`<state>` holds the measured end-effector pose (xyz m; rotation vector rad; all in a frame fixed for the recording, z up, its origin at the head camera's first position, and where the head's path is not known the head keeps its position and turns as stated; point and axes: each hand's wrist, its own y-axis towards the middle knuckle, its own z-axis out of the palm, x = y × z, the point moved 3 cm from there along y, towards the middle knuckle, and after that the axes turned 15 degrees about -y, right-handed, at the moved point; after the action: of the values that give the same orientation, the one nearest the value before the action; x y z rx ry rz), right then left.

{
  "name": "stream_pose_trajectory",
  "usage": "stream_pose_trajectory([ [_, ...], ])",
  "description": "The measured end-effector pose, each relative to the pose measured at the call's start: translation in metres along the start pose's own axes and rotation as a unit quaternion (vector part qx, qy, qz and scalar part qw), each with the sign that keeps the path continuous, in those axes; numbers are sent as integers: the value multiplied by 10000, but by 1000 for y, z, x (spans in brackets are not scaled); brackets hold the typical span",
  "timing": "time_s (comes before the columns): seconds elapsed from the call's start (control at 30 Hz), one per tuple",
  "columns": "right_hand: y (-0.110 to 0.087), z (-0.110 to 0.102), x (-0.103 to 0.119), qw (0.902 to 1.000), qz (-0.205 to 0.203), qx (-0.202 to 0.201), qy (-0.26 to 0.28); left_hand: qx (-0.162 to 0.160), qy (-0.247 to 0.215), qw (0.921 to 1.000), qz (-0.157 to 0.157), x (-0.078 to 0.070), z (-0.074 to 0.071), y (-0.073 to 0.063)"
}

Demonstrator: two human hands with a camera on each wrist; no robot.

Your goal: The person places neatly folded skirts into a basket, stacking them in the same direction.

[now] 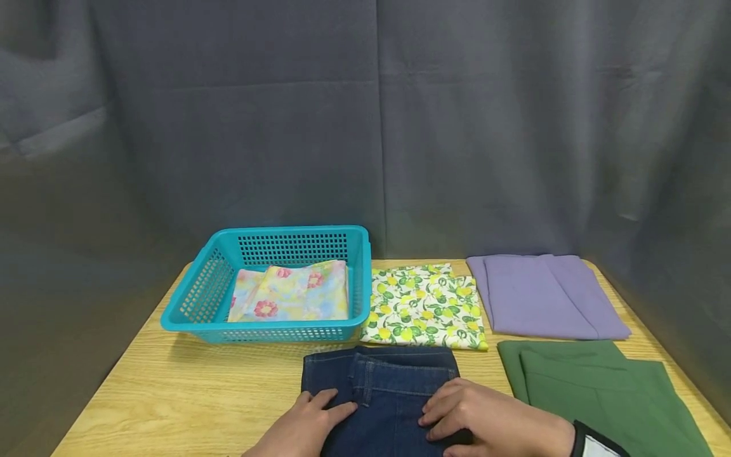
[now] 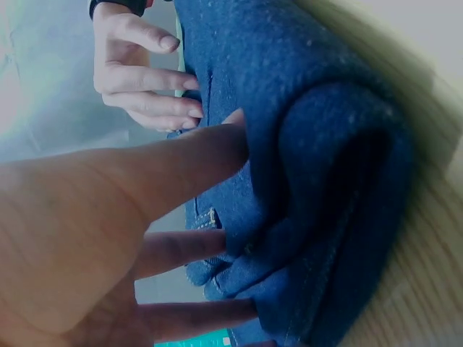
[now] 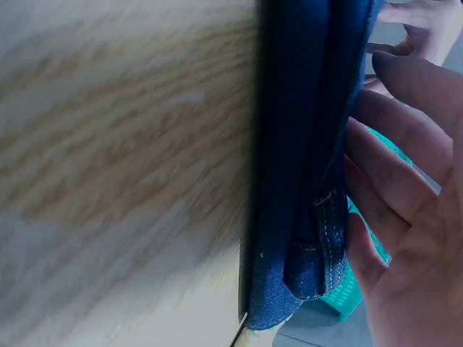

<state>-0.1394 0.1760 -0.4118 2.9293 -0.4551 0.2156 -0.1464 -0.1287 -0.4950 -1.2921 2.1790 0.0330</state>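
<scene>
Folded dark blue denim pants (image 1: 394,412) lie on the table at the bottom middle of the head view, their waistband and belt loop facing up. My left hand (image 1: 305,426) rests on their left side with the fingers spread and fairly straight. On the right side, the fingers of my right hand (image 1: 476,416) lie on the cloth below the waistband. In the left wrist view, thumb and fingers touch the top of the denim (image 2: 246,50), whose folded layers show at the side. The right wrist view shows the right fingertips (image 3: 354,170) against the denim's surface.
A teal basket (image 1: 265,327) at the back left holds folded pastel floral cloth (image 1: 297,292). Beside it lies folded lemon-print cloth (image 1: 422,311). Folded purple cloth (image 1: 542,298) is at the back right, with folded green cloth (image 1: 605,387) nearer. Grey curtains (image 1: 274,127) surround the wooden table (image 1: 171,393).
</scene>
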Motion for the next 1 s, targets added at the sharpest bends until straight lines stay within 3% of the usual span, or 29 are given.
stream_pose_trajectory([
  [0.13, -2, -3, -1, 9968, 213, -52, 771, -68, -374, 9990, 234, -21, -26, -16],
  [0.27, -9, -8, -5, 9871, 343, -654, 1424, -55, -929, 9952, 314, -35, -51, -37],
  [0.4, -22, -14, -12, 9748, 794, -1319, 1616, -91, -1476, 9888, 193, -28, -65, -54],
  [0.53, -42, -19, -22, 9501, 1654, -1284, 2310, -352, -1855, 9819, 122, -9, -74, -66],
  [0.63, -57, -21, -29, 9132, 2291, -933, 3237, -579, -2330, 9708, 25, 9, -78, -75],
  [0.67, -62, -21, -31, 8994, 2429, -819, 3540, -618, -2593, 9638, -77, 16, -79, -79],
  [0.73, -71, -20, -34, 8629, 2746, -553, 4206, -697, -3149, 9460, -336, 29, -79, -86],
  [0.8, -79, -17, -37, 8204, 3113, -305, 4787, -669, -3786, 9210, -629, 40, -78, -92],
  [0.9, -89, -11, -39, 7489, 3553, -58, 5593, -451, -4585, 8830, -900, 54, -75, -99],
  [1.0, -97, -5, -39, 6938, 3559, 89, 6260, -38, -5362, 8385, -968, 61, -71, -102],
])
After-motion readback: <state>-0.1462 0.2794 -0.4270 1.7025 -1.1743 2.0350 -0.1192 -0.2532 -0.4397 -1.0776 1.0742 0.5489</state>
